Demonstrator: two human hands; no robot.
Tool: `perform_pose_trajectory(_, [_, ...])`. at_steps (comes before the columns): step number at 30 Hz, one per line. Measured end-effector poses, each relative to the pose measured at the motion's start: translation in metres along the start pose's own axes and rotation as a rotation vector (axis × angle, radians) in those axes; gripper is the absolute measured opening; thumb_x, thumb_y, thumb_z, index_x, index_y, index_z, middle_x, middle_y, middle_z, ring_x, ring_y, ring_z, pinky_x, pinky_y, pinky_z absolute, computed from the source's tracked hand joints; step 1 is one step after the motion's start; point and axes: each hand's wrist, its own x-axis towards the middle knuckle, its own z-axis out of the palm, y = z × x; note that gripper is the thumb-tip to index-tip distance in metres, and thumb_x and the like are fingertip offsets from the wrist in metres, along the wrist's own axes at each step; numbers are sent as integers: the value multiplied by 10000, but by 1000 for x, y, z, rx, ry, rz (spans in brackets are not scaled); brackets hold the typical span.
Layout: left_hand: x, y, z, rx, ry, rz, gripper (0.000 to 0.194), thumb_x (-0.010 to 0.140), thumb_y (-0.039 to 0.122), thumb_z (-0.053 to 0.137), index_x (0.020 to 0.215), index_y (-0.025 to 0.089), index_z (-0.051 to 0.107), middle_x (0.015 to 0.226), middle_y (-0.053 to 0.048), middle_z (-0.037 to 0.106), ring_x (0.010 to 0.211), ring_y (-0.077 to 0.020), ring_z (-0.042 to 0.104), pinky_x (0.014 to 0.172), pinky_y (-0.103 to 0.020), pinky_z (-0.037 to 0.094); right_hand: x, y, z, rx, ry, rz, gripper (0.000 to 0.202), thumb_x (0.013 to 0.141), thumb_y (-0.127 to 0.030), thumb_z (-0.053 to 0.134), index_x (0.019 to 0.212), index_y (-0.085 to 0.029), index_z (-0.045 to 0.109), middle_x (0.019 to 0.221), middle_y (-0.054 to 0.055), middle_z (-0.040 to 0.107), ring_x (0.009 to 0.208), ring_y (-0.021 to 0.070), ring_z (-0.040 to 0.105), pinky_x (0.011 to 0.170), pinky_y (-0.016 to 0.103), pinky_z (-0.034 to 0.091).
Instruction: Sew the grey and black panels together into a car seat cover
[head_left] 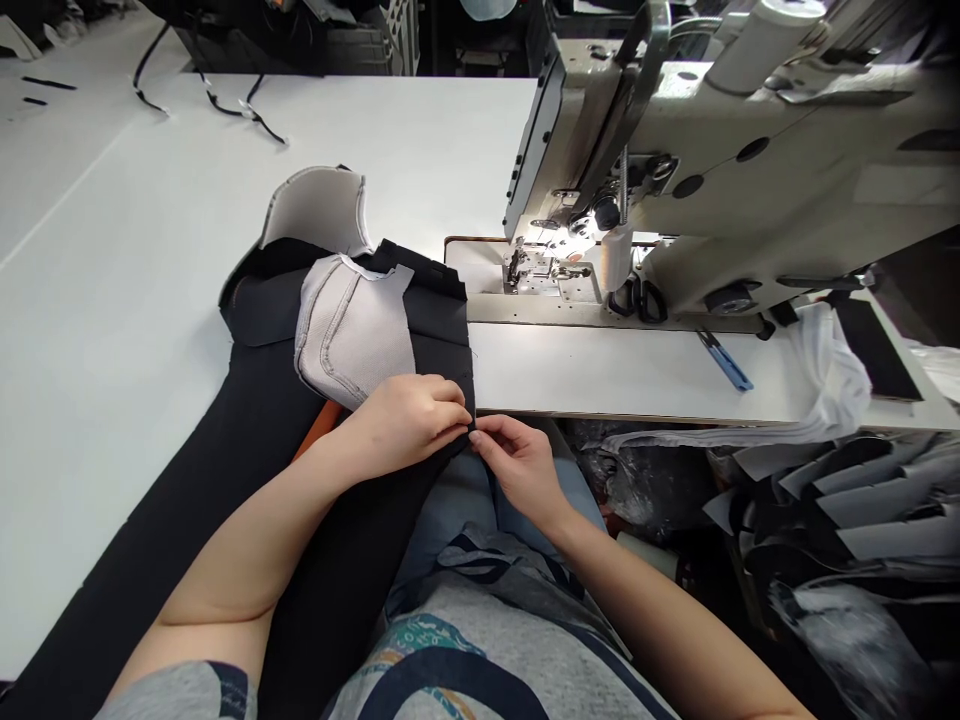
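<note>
Left hand [409,420] presses down on black fabric [262,440] at the near edge of the white table [112,300], fingers curled, pinching its corner; right hand [517,465] pinches the same corner, fingertips touching the left's; 1 grey padded piece [352,330] lies on the fabric; the sewing machine [675,170] stands far right.

No text, label or number is legible.

White table [112,300] open at 9–11 o'clock; sewing machine [675,160] blocks 1–2 o'clock; bare bed strip [600,370] passable beneath it.
</note>
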Motion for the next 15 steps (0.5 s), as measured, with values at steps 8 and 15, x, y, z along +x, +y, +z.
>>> perform_pose_trajectory(8, [4,-9,17,135,-136,-213,179,868,196,508,793,159,666,805,-37,647,729,-155,600,581,-247,391,8,10,-6,94,-90,137,190,735,-362,648,760,-173,634,691,-5,574,644,124,509,609,246,435])
perform_pose_trajectory(15, [5,-15,15,-72,-350,-375,148,861,246,536,822,185,665,793,-17,652,687,-156,599,573,-250,386,22,25,2,335,-101,317,667,711,-421,704,1319,-239,498,751,-22,584,679,128,521,569,227,419])
